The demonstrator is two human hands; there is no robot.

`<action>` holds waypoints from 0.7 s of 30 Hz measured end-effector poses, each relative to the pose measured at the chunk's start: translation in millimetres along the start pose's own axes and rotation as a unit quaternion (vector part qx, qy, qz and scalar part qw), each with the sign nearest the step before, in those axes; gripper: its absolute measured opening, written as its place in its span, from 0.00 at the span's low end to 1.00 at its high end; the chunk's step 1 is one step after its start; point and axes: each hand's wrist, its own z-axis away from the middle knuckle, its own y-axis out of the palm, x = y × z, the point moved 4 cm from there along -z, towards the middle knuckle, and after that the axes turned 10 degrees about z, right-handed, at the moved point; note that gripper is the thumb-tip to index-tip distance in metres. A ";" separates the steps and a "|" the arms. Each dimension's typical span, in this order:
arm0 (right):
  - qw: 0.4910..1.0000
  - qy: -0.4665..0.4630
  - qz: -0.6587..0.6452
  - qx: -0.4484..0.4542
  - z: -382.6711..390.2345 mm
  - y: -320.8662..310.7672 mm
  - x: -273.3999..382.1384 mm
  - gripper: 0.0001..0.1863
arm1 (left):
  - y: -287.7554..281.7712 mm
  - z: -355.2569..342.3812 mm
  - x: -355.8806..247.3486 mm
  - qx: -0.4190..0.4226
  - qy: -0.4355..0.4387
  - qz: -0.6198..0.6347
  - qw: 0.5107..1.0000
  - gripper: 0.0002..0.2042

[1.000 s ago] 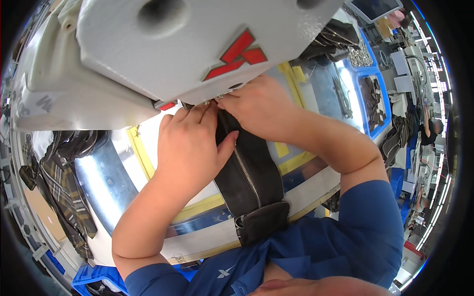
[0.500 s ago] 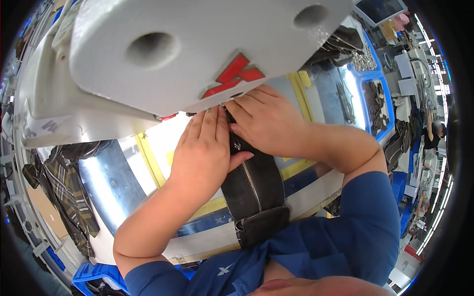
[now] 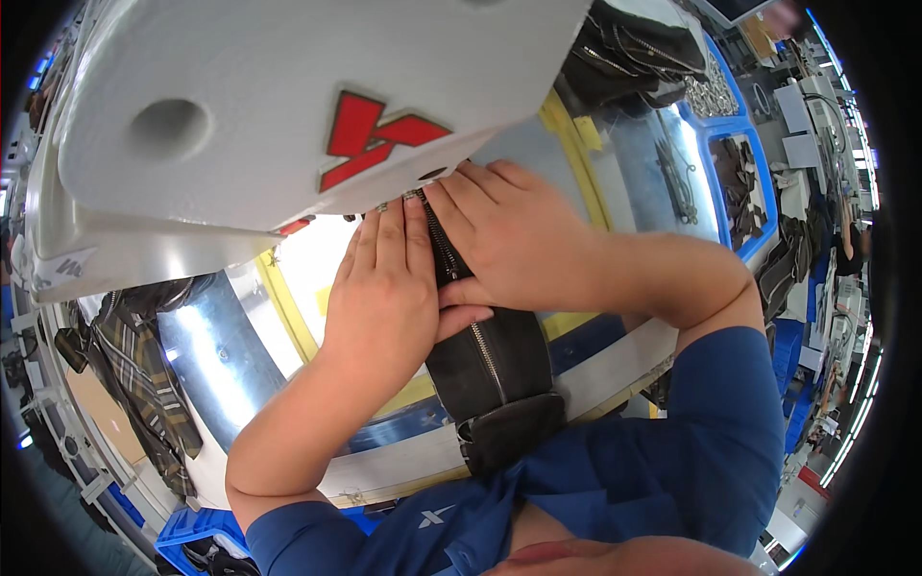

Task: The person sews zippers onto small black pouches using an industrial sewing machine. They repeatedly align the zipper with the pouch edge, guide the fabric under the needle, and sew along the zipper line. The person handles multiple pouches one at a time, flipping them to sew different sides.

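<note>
A strip of dark cloth (image 3: 523, 350) with a metal zipper (image 3: 488, 357) down its middle runs from my body toward a white sewing machine (image 3: 240, 58). My left hand (image 3: 384, 288) lies flat on the cloth's left side, fingers stretched toward the machine and thumb across the zipper. To the right of the zipper, my right hand (image 3: 519, 240) rests flat with its fingers extended forward, its thumb close to the left thumb. The fingertips of both reach the machine head's lower edge, which hides the needle area. A folded dark end piece (image 3: 514, 432) hangs nearest me.
Dark zippered pieces (image 3: 639, 53) are heaped behind on the right, near blue trays (image 3: 768, 202) of small parts. Scissors (image 3: 677, 182) lie on the table's right side. Plaid cloth (image 3: 144, 374) drapes at left, above a blue crate (image 3: 197, 528).
The machine head appears shifted left and up in the view. My hands have moved slightly left and forward, and my right thumb now covers part of the zipper near the slider.
</note>
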 end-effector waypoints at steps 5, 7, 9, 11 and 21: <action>0.999 0.004 0.016 0.027 4.6 -0.8 4.7 0.52 | -1.6 3.2 -3.0 0.044 0.000 -0.020 0.999 0.68; 0.999 0.010 0.014 0.034 6.3 0.1 7.0 0.53 | -1.0 3.8 -4.1 0.052 -0.003 -0.026 0.998 0.69; 0.999 0.015 0.015 0.030 8.1 2.1 9.8 0.53 | -0.8 4.0 -4.5 0.055 -0.008 -0.024 0.998 0.70; 0.999 0.024 0.014 0.027 10.7 3.4 11.6 0.53 | 1.1 3.7 -4.7 0.058 -0.009 -0.011 0.998 0.70; 1.000 0.019 -0.011 0.015 10.2 5.2 10.7 0.48 | -0.1 -0.4 -4.2 0.037 -0.002 -0.041 0.998 0.67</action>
